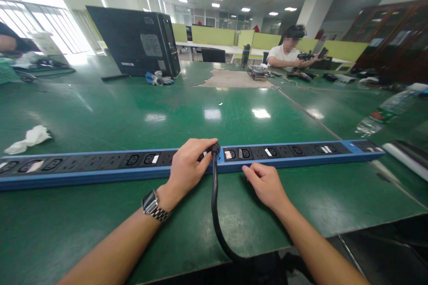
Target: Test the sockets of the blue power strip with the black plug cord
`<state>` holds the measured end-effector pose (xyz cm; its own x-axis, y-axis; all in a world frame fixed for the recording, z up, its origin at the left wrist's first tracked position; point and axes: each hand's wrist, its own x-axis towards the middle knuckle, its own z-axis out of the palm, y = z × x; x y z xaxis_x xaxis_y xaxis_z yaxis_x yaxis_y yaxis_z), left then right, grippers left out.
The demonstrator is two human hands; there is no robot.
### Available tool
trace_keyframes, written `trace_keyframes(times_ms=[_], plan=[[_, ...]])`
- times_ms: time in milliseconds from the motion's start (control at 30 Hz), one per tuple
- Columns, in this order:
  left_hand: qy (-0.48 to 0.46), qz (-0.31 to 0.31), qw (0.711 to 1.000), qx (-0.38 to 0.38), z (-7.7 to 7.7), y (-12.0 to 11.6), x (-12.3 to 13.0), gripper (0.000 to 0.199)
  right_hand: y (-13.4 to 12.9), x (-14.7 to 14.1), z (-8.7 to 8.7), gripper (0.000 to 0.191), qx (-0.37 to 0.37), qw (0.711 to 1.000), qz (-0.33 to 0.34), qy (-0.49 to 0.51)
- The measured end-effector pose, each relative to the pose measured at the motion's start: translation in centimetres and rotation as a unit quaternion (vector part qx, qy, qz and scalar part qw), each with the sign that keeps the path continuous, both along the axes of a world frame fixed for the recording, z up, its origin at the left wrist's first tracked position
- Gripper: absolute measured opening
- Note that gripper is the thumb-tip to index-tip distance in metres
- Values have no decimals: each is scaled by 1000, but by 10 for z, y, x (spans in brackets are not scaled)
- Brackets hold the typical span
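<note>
A long blue power strip [187, 173] with a row of black sockets lies across the green table in front of me. My left hand [187, 162], a watch on its wrist, reaches over the middle of the strip. Its thumb and fingers pinch the black end of a thick power cable [214, 187] at a blue section of the strip. From there the cable hangs toward me and over the table's near edge. My right hand [265, 182] rests curled just in front of the strip, right of the cable, with nothing visible in its fingers.
Crumpled white tissue [31, 138] lies at the left, a plastic bottle [384, 111] at the right. Farther back stand a black computer case [133, 44] and work gloves [158, 78]. A person [287, 53] across the table handles a dark device; another person's arm shows at far left.
</note>
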<state>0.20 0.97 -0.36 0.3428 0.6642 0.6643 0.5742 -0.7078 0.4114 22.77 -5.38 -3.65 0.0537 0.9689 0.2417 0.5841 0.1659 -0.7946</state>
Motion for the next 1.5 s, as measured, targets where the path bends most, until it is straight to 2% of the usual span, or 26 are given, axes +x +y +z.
trace_keyframes(times_ms=[167,433,567,633,700,800,900,967,1033,1100,1167,1233,1333,1433,1500], plan=[[28,4,1000,10,-3,-1,1,28,0,0,-2,43,5,1000,-4,1],[96,-53,993,48,-1,-4,-3,26,0,0,-2,43,9,1000,-2,-3],[118,-11,992,31,-1,-8,-4,40,0,0,-4,43,7,1000,-2,17],[134,30,990,26,0,-10,-2,57,1,-1,2,42,-22,996,-13,83],[159,68,985,22,0,-11,-1,68,4,-7,22,42,-62,976,-22,207],[192,102,976,11,1,-12,2,63,15,-26,74,41,-61,924,28,376],[199,105,974,5,0,-12,3,55,29,-55,124,40,-11,900,142,413],[196,100,975,6,-2,-12,2,47,38,-75,135,44,-7,899,202,388],[190,109,976,5,-4,-11,1,35,41,-90,126,46,-13,911,250,328],[191,116,975,1,-6,-10,-1,27,36,-98,105,45,-2,924,287,251],[202,113,973,-1,-7,-10,-2,29,23,-99,86,43,28,937,285,200],[216,104,971,-4,-7,-10,-1,34,9,-94,74,43,51,951,237,193],[214,106,971,-8,-5,-11,-1,39,-7,-82,64,42,54,976,116,176],[205,104,973,-8,-4,-12,0,47,-9,-70,50,39,12,994,-3,113],[203,103,974,-10,-4,-12,1,50,-6,-65,41,40,-43,995,-23,91]])
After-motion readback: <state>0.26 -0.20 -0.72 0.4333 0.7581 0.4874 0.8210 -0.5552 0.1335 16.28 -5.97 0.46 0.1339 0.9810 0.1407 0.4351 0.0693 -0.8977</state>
